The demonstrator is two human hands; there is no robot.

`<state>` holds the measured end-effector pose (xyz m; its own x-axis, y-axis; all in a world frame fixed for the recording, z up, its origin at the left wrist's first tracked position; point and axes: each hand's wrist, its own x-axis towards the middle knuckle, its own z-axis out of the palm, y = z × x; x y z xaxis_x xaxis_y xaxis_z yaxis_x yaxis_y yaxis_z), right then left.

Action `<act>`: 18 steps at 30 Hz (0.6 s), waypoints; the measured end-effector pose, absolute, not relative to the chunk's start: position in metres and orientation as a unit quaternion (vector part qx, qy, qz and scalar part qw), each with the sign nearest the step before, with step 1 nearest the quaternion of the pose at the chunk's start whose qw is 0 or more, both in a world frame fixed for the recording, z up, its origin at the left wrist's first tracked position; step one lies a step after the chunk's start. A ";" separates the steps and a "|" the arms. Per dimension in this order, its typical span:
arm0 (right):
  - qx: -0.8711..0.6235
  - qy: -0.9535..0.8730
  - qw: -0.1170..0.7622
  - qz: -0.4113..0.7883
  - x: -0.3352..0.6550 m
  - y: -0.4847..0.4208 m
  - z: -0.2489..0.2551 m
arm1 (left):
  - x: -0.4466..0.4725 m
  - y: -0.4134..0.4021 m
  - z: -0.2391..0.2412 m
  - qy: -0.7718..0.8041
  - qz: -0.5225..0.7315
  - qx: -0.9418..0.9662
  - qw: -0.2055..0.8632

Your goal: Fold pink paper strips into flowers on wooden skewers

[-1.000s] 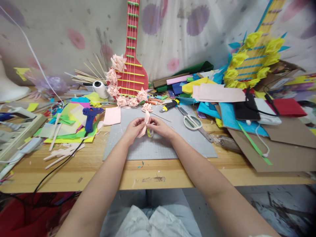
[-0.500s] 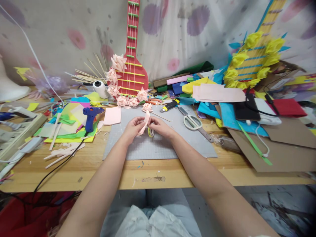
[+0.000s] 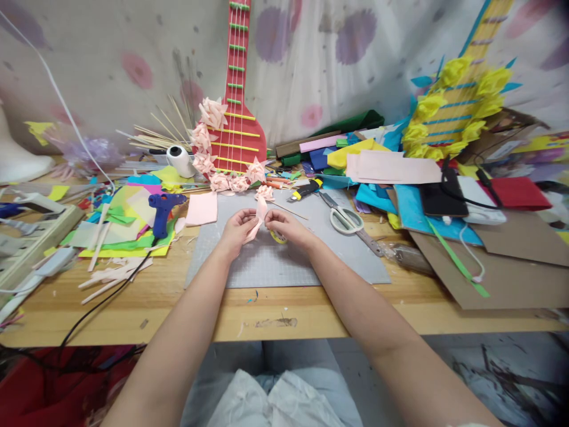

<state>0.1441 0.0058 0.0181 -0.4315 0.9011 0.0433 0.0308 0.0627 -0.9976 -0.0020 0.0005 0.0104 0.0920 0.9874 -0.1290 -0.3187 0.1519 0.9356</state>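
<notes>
Left hand (image 3: 240, 228) pinching a pink paper strip (image 3: 261, 209); right hand (image 3: 288, 228) curled around a tape roll (image 3: 278, 237); scissors (image 3: 341, 213) to their right.

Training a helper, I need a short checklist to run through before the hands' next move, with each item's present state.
1. Pink paper gripped by the left hand: ok, pinched between thumb and fingers.
2. Right hand holding the tape roll: cannot tell, the roll is partly hidden.
3. Scissors nearby: ok, lying on the mat, right of the hands.
4. Cutter blade drawn in: cannot tell, too small.
5. Glue gun away from loose paper: not ok, coloured sheets lie around it.
</notes>
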 end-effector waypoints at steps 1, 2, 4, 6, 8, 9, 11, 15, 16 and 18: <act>-0.380 -0.616 0.381 0.576 0.144 0.006 0.018 | -0.002 0.001 0.010 0.427 0.525 0.389 0.625; -0.385 -0.609 0.383 0.578 0.143 0.006 0.017 | -0.002 0.001 0.010 0.426 0.527 0.387 0.624; -0.391 -0.598 0.392 0.579 0.143 0.005 0.017 | -0.002 0.001 0.010 0.424 0.529 0.386 0.626; -0.393 -0.592 0.402 0.578 0.143 0.005 0.017 | -0.002 0.001 0.011 0.422 0.529 0.382 0.629; -0.392 -0.591 0.407 0.576 0.143 0.005 0.018 | -0.002 0.000 0.012 0.423 0.522 0.380 0.635; -0.391 -0.591 0.407 0.577 0.143 0.004 0.018 | -0.002 -0.001 0.013 0.424 0.517 0.380 0.639; -0.389 -0.593 0.403 0.579 0.143 0.005 0.017 | -0.001 -0.002 0.014 0.427 0.505 0.377 0.648; -0.380 -0.602 0.392 0.583 0.143 0.006 0.015 | -0.001 -0.003 0.014 0.426 0.488 0.373 0.664; -0.377 -0.605 0.391 0.583 0.143 0.006 0.015 | -0.001 -0.003 0.014 0.425 0.486 0.373 0.667; -0.370 -0.610 0.392 0.581 0.143 0.006 0.014 | -0.001 -0.003 0.013 0.425 0.485 0.371 0.668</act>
